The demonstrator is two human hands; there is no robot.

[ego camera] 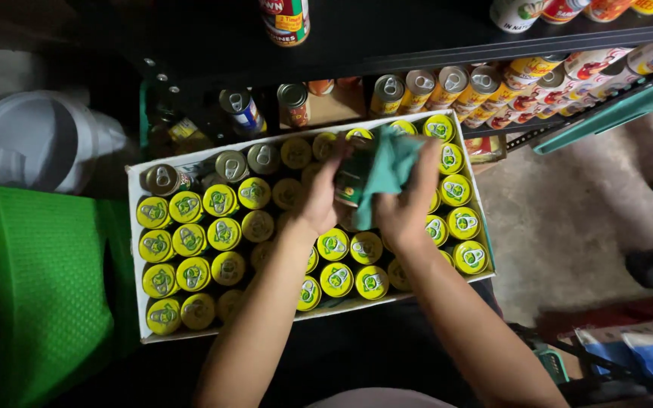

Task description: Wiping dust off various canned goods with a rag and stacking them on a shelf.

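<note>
My left hand (319,195) grips a green-labelled can (354,180) held above a white cardboard tray (136,249). My right hand (410,200) presses a teal cloth (388,170) against the can's right side. The tray holds several yellow-lidded cans (190,240) packed in rows, plus a few silver-topped ones (232,164) at its far left. Both forearms reach in from the bottom of the frame over the tray's near edge.
A black shelf (417,38) stands behind the tray, with rows of cans (447,85) on its lower level and more on top. A white bucket (35,140) and a green crate (47,287) sit at the left. Concrete floor lies to the right.
</note>
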